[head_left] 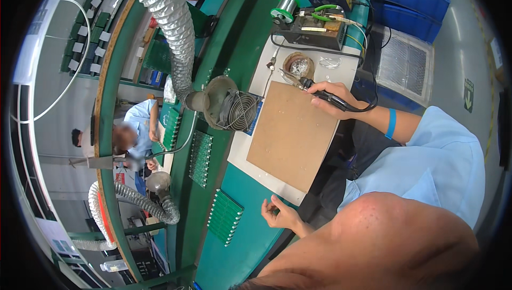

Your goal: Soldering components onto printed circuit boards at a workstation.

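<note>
In my right hand (336, 98) is a soldering iron (326, 97) with a black handle and cable. Its metal tip end lies by the rim of a round dish (296, 58) holding shiny metal scraps or wire. Below that hand is a flat brown board (290, 136) on a white sheet (240, 148). My left hand (281, 215) is at the bench edge, fingers loosely bent and apart, with nothing visible in it. Beyond it a green circuit board (225, 216) with pale parts along its sides lies on the bench mat; another circuit board (201, 159) lies farther off.
A fan (241, 112) and a flexible silver duct (176, 39) stand past the board. Soldering stations (320, 29) and a solder wire spool (286, 5) are on my right, blue bins (413, 2) beyond. Across the bench a person in a light blue shirt (140, 124) handles green boards.
</note>
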{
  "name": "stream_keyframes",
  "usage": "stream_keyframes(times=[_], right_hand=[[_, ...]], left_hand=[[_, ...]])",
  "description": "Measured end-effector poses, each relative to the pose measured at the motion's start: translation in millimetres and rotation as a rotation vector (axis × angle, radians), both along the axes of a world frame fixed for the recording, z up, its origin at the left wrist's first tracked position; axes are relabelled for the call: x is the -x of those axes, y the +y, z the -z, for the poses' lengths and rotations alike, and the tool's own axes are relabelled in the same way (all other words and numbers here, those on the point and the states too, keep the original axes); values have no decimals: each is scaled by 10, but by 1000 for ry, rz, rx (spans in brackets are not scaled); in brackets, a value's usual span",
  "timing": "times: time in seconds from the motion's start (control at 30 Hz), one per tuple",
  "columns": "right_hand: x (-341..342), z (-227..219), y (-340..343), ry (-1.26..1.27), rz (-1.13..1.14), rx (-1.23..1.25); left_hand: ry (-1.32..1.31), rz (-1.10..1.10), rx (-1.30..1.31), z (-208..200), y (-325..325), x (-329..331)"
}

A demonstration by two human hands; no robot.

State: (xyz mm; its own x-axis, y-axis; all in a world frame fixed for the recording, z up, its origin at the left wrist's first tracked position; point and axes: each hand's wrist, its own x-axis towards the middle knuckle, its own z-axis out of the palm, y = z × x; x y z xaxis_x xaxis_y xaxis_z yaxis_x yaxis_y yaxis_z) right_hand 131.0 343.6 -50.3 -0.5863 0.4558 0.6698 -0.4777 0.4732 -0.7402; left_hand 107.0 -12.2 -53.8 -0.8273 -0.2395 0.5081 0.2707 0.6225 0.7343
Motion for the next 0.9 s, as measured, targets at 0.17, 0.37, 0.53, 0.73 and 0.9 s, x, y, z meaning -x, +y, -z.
stream_keyframes(times=[0.17, 0.37, 0.53, 0.73, 0.9], right_hand=[[-47, 60, 62, -34, -42, -22], [-94, 54, -7, -94, -176, 231], [-9, 204, 10, -12, -16, 297], [-115, -27, 161, -55, 103, 455], [27, -371, -55, -86, -226, 930]], left_hand=[[-29, 90, -36, 48, -62, 6], [-28, 88, 18, -1, -29, -46], [-37, 81, 63, 96, -117, -55], [-2, 163, 117, -55, 39, -47], [80, 183, 137, -1, -71, -54]])
